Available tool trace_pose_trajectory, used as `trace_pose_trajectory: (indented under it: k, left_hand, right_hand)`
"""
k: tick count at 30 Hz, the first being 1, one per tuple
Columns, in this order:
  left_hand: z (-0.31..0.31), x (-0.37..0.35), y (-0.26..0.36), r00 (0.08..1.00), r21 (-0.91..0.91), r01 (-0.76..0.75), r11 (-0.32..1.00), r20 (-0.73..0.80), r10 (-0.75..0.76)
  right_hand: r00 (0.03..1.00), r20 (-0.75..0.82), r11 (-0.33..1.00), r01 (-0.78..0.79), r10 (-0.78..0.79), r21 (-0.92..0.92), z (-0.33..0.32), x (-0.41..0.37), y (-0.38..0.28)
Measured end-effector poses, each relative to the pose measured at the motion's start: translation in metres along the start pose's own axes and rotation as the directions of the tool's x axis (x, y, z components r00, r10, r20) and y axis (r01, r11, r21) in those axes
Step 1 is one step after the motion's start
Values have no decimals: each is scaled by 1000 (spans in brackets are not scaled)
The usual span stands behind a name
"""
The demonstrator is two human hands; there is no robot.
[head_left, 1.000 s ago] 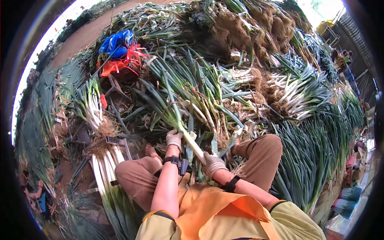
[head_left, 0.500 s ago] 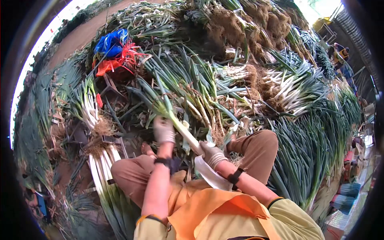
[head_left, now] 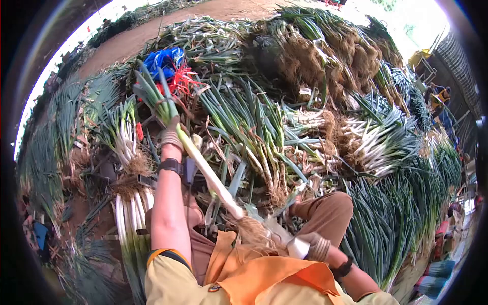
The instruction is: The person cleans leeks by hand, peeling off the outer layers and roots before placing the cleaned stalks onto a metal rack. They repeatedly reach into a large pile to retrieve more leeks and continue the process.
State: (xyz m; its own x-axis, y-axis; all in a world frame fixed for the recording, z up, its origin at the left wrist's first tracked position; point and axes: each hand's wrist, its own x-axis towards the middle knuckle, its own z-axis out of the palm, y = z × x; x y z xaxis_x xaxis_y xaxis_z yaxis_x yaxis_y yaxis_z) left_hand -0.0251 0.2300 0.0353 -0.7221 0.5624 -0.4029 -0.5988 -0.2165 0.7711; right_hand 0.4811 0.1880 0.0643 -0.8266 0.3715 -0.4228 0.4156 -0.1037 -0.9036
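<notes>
My left hand (head_left: 172,136), gloved, is closed around the upper stalk of a large green onion (head_left: 211,183). Its dark green leaves point up and left, and its white stalk runs down toward my lap. A tuft of brown roots (head_left: 251,231) lies at the lower end, by my orange apron (head_left: 277,269). My gloved right hand (head_left: 316,246) is beside the roots, off the stalk. Its fingers look curled around a pale strip of peel (head_left: 298,248), though motion smears them.
Untrimmed green onions (head_left: 244,132) lie ahead, with a white-stalked pile (head_left: 376,145) to the right. More stalks (head_left: 132,213) rest on a metal rack (head_left: 140,179) at left. Blue and red plastic ties (head_left: 165,63) lie beyond. A co-worker (head_left: 441,101) is far right.
My left hand has moved up and left, now gripping the green onion's upper stalk. My right hand has come off the stalk and moved down and right, exposing the root end.
</notes>
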Motion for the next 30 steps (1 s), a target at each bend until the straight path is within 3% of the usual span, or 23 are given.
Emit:
trace_pose_trajectory:
  k: [1,2,3,4,5,6,7,9,11,13,14,17,18,19,21,22,23,25,27,28,29,30]
  left_hand:
    - [0,3,4,999,-109,19,994,53,-14]
    - [9,-10,6,998,-123,-3,992,57,10]
    - [19,-26,5,997,-139,-31,990,61,40]
    - [26,-34,0,997,-110,-44,993,65,51]
    - [28,-40,-6,998,-91,-54,994,35,57]
    - [36,-62,-10,996,-97,-73,993,47,78]
    - [44,-85,-13,994,-98,-91,991,58,97]
    - [43,-95,-25,992,-19,-80,997,98,82]
    - [49,-116,-31,988,-9,-98,995,117,98]
    - [50,-122,-40,984,10,-141,990,107,140]
    - [50,-126,-41,985,14,-137,990,105,135]
    - [49,-138,-44,988,-19,-73,997,132,75]
    - [47,-138,-45,976,-59,-42,997,213,54]
    - [44,-140,-45,956,-97,-8,995,291,36]
    - [38,-146,-49,937,-122,66,990,349,-20]
    - [36,-148,-50,861,-237,168,957,508,-25]
    - [34,-151,-52,762,-329,286,900,648,-5]
    - [31,-151,-56,726,-322,331,887,688,-22]
    - [26,-149,-65,659,-297,379,877,752,-30]
    - [24,-148,-68,677,-283,362,888,735,-43]
    - [28,-153,-64,713,-275,343,898,699,-58]
    - [26,-144,-65,693,-252,348,903,718,-67]
  right_hand:
    - [978,8,973,-206,208,-107,-11,1,25]
    - [998,16,979,-53,57,-197,-16,8,11]
    - [999,0,888,30,-34,-458,-25,27,-1]
    - [992,-16,722,80,-125,-688,-34,46,-13]
    - [984,-57,337,3,-169,-942,-38,69,-19]
    - [992,-72,319,-37,-99,-947,-38,93,-41]
    - [996,-85,303,-73,-29,-950,-32,119,-62]
    - [951,-92,707,153,-296,-691,-13,159,-81]
    - [914,-12,846,371,-406,-382,15,182,-88]
    - [947,-110,821,200,-301,-534,39,188,-96]
    - [926,-126,710,180,-355,-681,43,188,-95]
    - [949,-125,756,146,-290,-638,41,183,-92]
    - [908,-145,694,189,-393,-695,41,179,-91]
    - [909,-151,696,182,-388,-694,41,178,-88]
    - [927,-306,865,34,-214,-501,42,181,-76]
    - [954,-298,986,-41,-9,-161,39,182,-62]
    - [991,-123,857,-23,-47,-515,31,187,-46]
    - [931,353,443,355,-89,-823,38,205,35]
    - [891,333,302,240,309,-923,41,191,81]
    - [944,-53,423,-195,326,-885,41,137,-14]
    - [977,-155,433,-204,147,-878,33,139,15]
    - [988,-151,495,-126,-12,-860,27,134,2]
